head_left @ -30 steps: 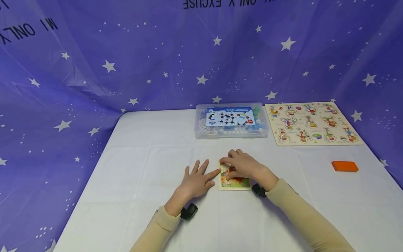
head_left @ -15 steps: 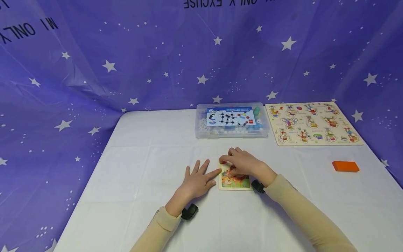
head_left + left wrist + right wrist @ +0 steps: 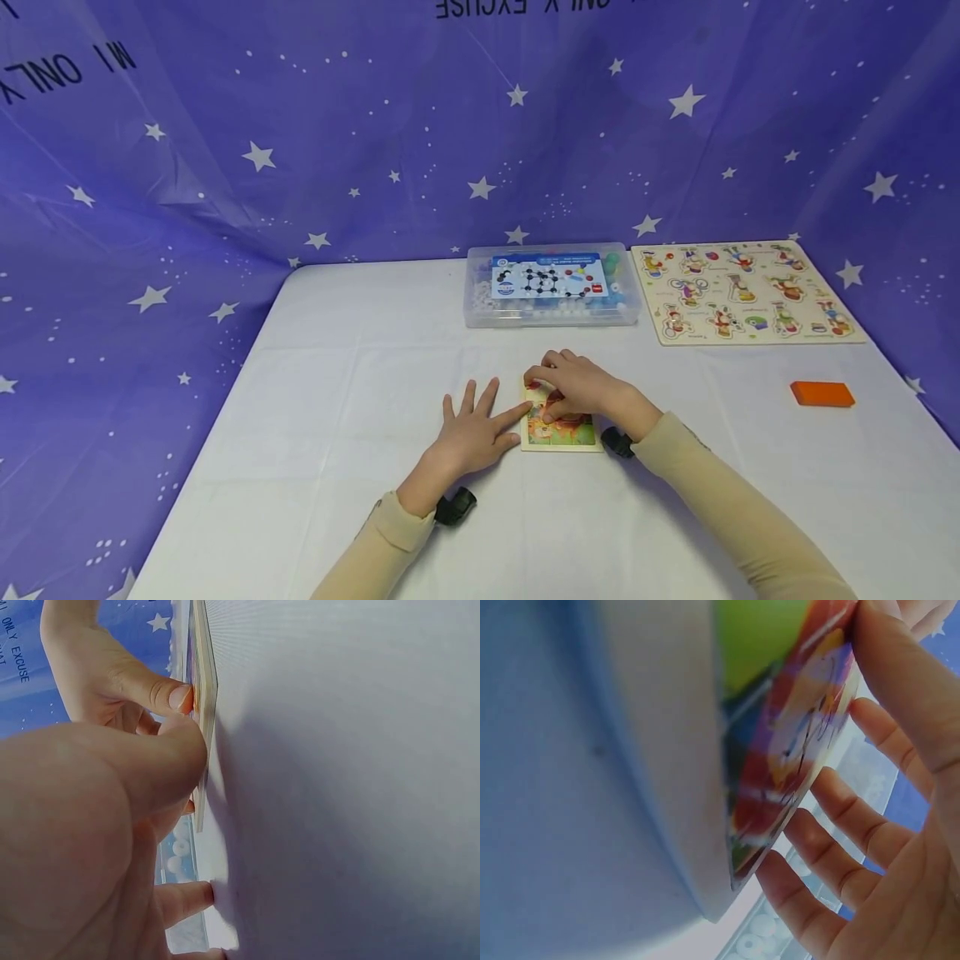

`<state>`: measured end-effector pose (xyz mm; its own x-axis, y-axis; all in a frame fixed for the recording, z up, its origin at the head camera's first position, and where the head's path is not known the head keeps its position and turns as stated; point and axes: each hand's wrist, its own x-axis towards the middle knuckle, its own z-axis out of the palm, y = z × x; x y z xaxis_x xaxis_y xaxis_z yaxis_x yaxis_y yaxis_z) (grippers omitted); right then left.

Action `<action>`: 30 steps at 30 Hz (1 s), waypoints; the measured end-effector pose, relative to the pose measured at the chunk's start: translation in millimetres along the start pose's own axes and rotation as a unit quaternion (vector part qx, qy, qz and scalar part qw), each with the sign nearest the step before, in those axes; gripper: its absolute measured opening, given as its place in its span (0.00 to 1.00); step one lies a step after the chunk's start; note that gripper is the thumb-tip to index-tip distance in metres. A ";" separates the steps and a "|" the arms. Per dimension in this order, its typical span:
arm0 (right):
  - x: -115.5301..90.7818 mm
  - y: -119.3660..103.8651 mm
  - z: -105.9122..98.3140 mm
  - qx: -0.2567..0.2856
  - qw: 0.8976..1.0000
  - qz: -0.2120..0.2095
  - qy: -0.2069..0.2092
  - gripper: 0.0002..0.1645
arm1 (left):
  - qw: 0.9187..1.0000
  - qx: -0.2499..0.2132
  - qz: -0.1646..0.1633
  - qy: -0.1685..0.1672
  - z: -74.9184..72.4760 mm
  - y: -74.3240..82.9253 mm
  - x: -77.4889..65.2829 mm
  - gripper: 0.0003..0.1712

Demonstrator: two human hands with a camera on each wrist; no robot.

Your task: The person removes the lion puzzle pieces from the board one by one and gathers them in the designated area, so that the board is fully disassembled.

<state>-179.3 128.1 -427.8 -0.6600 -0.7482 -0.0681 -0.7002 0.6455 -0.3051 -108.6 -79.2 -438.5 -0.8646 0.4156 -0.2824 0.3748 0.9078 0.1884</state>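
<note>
A small square picture puzzle in a pale wooden frame lies on the white table, with a red, orange and green picture. My right hand is over its upper part. The right thumb touches the picture while the curled fingers reach the far edge, so the hand holds the puzzle between them. Part of the picture is hidden under this hand. My left hand lies spread at the puzzle's left side, its index finger touching the frame's edge. The left wrist view shows the puzzle's edge beside the left thumb.
A clear plastic box of molecule-model parts stands at the back. To its right lies a wooden board with several cartoon figures. An orange block sits at the right. A purple star-patterned cloth hangs behind the table.
My left hand has shifted slightly right, bringing its thumb closer to the puzzle's left edge. The right hand stays over the puzzle, its fingers moving only a little.
</note>
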 end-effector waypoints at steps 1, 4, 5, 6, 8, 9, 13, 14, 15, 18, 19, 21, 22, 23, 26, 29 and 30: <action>0.3 -0.6 -0.3 0.004 1.000 0.001 -0.001 0.33 | 1.000 0.000 0.000 0.000 -0.2 -0.2 -0.1 0.28; 1.0 -1.9 -0.4 0.008 1.000 0.004 -0.006 0.33 | 1.000 0.000 0.001 0.000 0.2 -0.7 -0.8 0.28; 1.4 -2.3 -0.3 0.009 1.000 0.006 -0.009 0.33 | 1.000 0.000 0.001 0.000 0.5 -0.8 -1.1 0.28; 1.7 -2.8 -0.3 0.010 1.000 0.008 -0.011 0.33 | 1.000 0.000 0.001 0.000 1.0 -1.1 -1.3 0.28; 3.0 -3.3 -0.2 0.010 1.000 0.012 -0.017 0.33 | 1.000 0.000 -0.001 -0.001 2.2 -1.1 -1.4 0.28; 3.8 -3.6 -0.5 0.009 1.000 0.014 -0.022 0.33 | 1.000 0.000 -0.001 0.000 2.8 -1.1 -1.4 0.28; 8.3 -4.6 -3.4 0.008 0.998 0.027 -0.049 0.32 | 1.000 -0.003 -0.002 0.002 3.3 -0.4 -1.3 0.28; 9.6 -5.2 -4.8 0.011 0.998 0.031 -0.058 0.32 | 1.000 -0.003 -0.001 0.003 3.1 -0.3 -1.4 0.28; 11.0 -5.8 -6.2 0.014 0.997 0.034 -0.065 0.32 | 1.000 -0.004 -0.001 0.004 3.1 -0.3 -1.6 0.28; 15.0 -7.8 -10.0 0.038 0.995 0.045 -0.085 0.31 | 1.000 -0.002 -0.001 0.004 2.9 -0.4 -1.7 0.28; 16.0 -8.3 -11.0 0.046 0.994 0.048 -0.089 0.31 | 1.000 -0.002 -0.001 0.004 2.9 -0.4 -1.6 0.28; 17.4 -8.7 -12.0 0.053 0.993 0.054 -0.094 0.31 | 1.000 -0.001 0.000 0.004 2.9 -0.4 -1.1 0.28; 17.6 -8.6 -12.3 0.058 0.992 0.053 -0.095 0.30 | 1.000 -0.001 0.001 0.003 2.6 -0.3 -0.7 0.28; 17.7 -8.3 -12.2 0.063 0.992 0.051 -0.094 0.30 | 1.000 -0.002 0.001 0.004 2.4 -0.3 -0.5 0.29; 17.7 -7.1 -11.3 0.080 0.992 0.037 -0.086 0.30 | 1.000 -0.002 0.001 0.004 1.7 -0.4 -0.4 0.29; 16.3 -5.6 -9.6 0.096 0.992 0.021 -0.073 0.30 | 1.000 -0.004 0.002 0.006 1.2 0.2 -0.8 0.30; 16.0 -5.1 -8.9 0.094 0.993 0.017 -0.070 0.30 | 1.000 -0.005 0.003 0.005 1.0 0.5 -1.0 0.30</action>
<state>-188.7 114.3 -418.9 -0.6290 -0.7487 -0.2094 -0.6058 0.6408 -0.4715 -107.2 -79.1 -439.0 -0.8660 0.4202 -0.2712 0.3762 0.9046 0.2003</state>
